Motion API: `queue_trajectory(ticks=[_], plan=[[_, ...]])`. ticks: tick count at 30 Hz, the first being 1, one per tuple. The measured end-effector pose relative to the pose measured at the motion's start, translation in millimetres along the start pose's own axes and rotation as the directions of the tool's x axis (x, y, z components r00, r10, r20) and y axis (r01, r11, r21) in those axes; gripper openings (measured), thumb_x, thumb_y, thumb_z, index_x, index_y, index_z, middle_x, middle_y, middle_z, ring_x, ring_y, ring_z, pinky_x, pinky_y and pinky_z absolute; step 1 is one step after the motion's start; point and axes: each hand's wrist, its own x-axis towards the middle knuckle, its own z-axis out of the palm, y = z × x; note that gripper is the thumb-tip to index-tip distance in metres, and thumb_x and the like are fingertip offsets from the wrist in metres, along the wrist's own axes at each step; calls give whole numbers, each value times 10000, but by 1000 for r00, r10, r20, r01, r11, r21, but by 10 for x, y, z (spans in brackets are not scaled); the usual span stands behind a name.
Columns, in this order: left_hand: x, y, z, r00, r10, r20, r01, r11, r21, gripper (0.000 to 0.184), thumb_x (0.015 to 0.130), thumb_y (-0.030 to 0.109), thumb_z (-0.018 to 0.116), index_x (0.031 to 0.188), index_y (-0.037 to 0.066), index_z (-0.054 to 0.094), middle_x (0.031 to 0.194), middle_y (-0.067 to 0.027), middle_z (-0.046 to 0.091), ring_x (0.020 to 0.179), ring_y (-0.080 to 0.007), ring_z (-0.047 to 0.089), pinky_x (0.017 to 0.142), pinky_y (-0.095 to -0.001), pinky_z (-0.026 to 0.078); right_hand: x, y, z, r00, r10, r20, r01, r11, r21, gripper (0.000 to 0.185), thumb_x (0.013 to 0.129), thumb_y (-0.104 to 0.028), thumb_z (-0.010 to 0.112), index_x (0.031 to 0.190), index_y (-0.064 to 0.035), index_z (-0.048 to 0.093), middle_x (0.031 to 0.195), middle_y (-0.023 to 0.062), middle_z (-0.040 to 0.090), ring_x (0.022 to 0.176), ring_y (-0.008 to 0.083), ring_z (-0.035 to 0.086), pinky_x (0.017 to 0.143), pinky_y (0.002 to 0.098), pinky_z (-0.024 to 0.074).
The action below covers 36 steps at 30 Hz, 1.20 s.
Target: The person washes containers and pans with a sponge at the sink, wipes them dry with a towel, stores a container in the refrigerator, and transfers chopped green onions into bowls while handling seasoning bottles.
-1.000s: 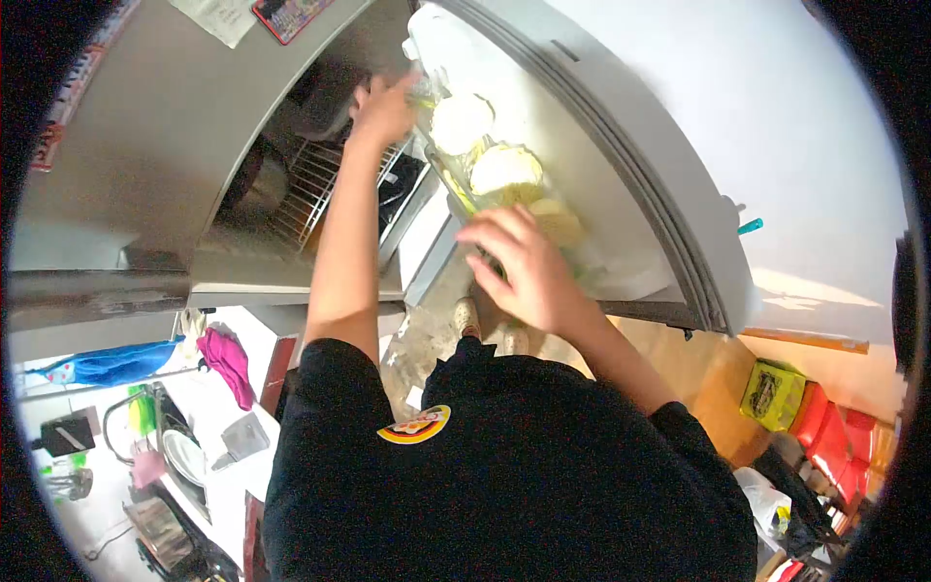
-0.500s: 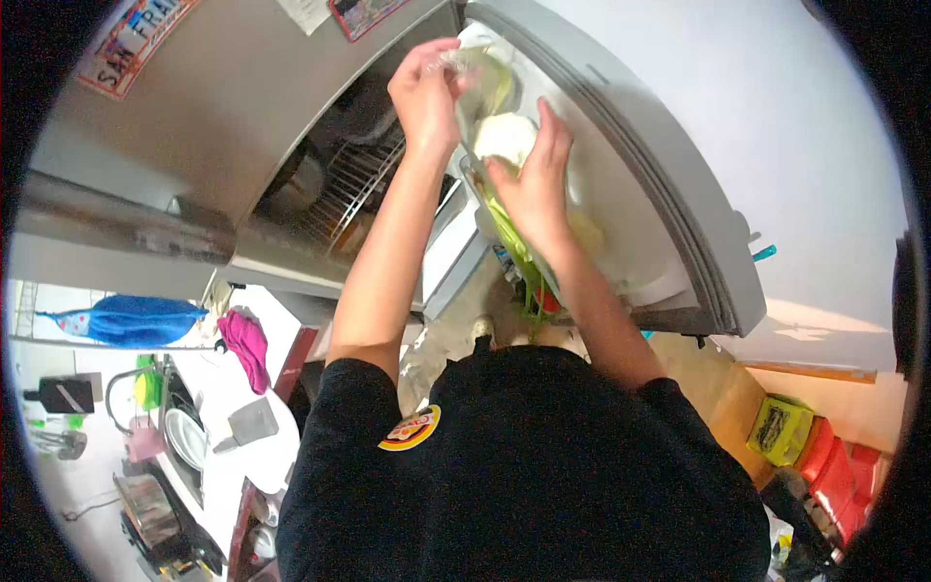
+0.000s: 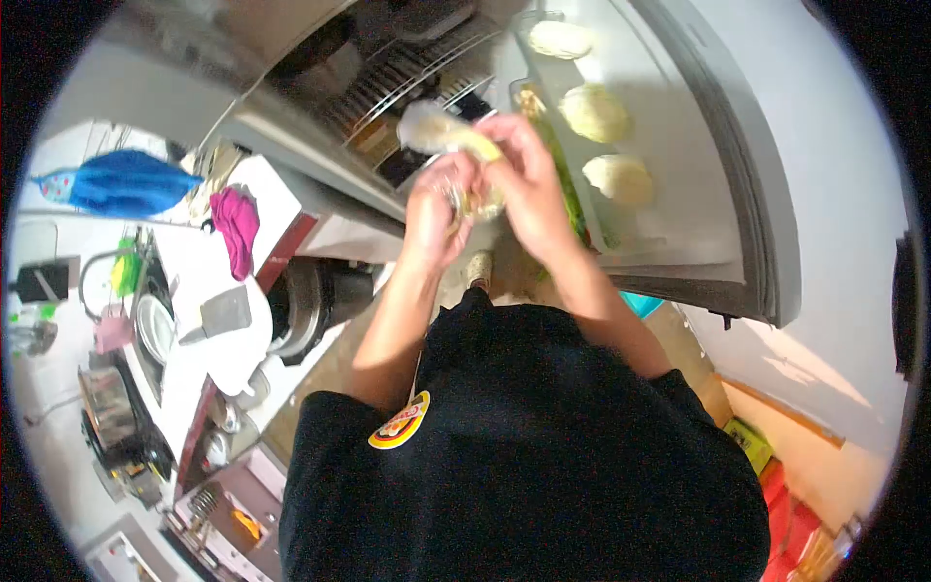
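Note:
In front of the open fridge, both hands are together on a crumpled clear plastic bag (image 3: 427, 128) with something pale yellow in it; blur hides what that is. My left hand (image 3: 436, 213) is closed round the lower, bunched part of the bag. The fingers of my right hand (image 3: 529, 179) are bent against its upper part, by a yellow patch. To the right of the hands, long green vegetable stalks (image 3: 570, 199) stand along the inner fridge door (image 3: 684, 194). Several round pale shapes, one the middle pale round (image 3: 596, 112), show on that door.
Wire racks (image 3: 417, 73) sit inside the dark fridge on the left. A white counter (image 3: 228, 354) with a pink cloth (image 3: 235, 228) and a grey cleaver-shaped item (image 3: 223, 312) lies further left. A blue cloth (image 3: 126, 182) hangs behind. Red items (image 3: 790, 519) are at lower right.
Both hands have come down and away from the fridge door, with the plastic bag between them. The view has shifted, showing more of the door's inside and the lower left.

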Motion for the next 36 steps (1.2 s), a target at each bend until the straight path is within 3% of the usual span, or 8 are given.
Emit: queue_trajectory(ticks=[6, 12, 15, 19, 22, 23, 30, 36], plan=[[-1043, -768, -495, 736, -87, -672, -91, 970, -225, 129, 860, 66, 409, 901, 58, 531, 926, -56, 547, 836, -124, 498, 755, -264, 404, -863, 849, 486, 965, -190, 181, 244, 904, -350, 155, 668, 138, 446, 750, 18, 502, 785, 123, 533, 723, 235, 549, 643, 294, 453], [-1910, -451, -823, 759, -322, -566, -80, 817, -572, 242, 852, 90, 393, 1054, 65, 525, 1090, -120, 545, 1010, -196, 523, 836, -372, 445, -1147, 1104, 926, 922, -219, 319, 329, 878, -347, 164, 639, 150, 464, 712, 9, 504, 789, 128, 537, 666, 239, 538, 584, 328, 444], [-2274, -360, -1261, 916, -103, -388, -231, 657, -718, 318, 807, 173, 451, 1085, 25, 497, 1029, -133, 579, 915, -230, 573, 828, -405, 464, -1281, 1150, 1342, 713, -334, 616, 545, 817, -188, 99, 650, 51, 548, 715, -22, 533, 807, 113, 538, 763, 263, 539, 718, 366, 457], [-2381, -111, -2102, 790, -189, -584, -204, 816, -540, 296, 879, 267, 434, 1020, 22, 522, 915, -102, 602, 788, -208, 599, 681, -338, 520, -1475, 1447, 1991, 416, -351, 839, 645, 764, -1, 97, 651, -92, 588, 727, -32, 576, 900, 104, 556, 925, 279, 518, 890, 408, 407], [-2460, -57, -2872, 538, -205, -818, -66, 957, -283, 312, 920, 309, 364, 1007, 38, 492, 867, -108, 569, 745, -240, 585, 631, -372, 525, -1697, 1664, 2327, 321, -118, 940, 618, 778, -114, 378, 681, -148, 577, 1048, -60, 596, 1135, 125, 540, 1220, 298, 370, 997, 457, 333], [-2563, -117, -3375, 608, -195, -770, -144, 926, -348, 277, 920, 247, 324, 965, 19, 476, 783, -87, 546, 679, -202, 570, 575, -331, 521, -1754, 1695, 2365, 338, -89, 937, 644, 748, -161, 408, 685, -158, 581, 1085, -75, 586, 1158, 127, 528, 1235, 295, 353, 997, 472, 327], [-2845, 168, -5551, 211, 17, -977, -240, 970, -35, 294, 918, 280, 365, 956, 20, 498, 799, -70, 550, 673, -196, 563, 566, -322, 514, -1838, 1913, 2016, 517, 525, 676, 415, 537, -734, 496, 691, -199, 616, 1181, -150, 555, 1293, 115, 450, 1216, 321, 376, 999, 472, 330], [-2819, 220, -5934, 155, 25, -988, -215, 977, -9, 272, 908, 263, 392, 958, 19, 502, 812, -73, 551, 686, -200, 563, 576, -325, 512, -2346, 2044, 1444, 788, 300, 538, 408, 401, -821, 366, 674, -70, 591, 1039, -90, 615, 1099, 125, 540, 1102, 310, 454, 954, 397, 364]])
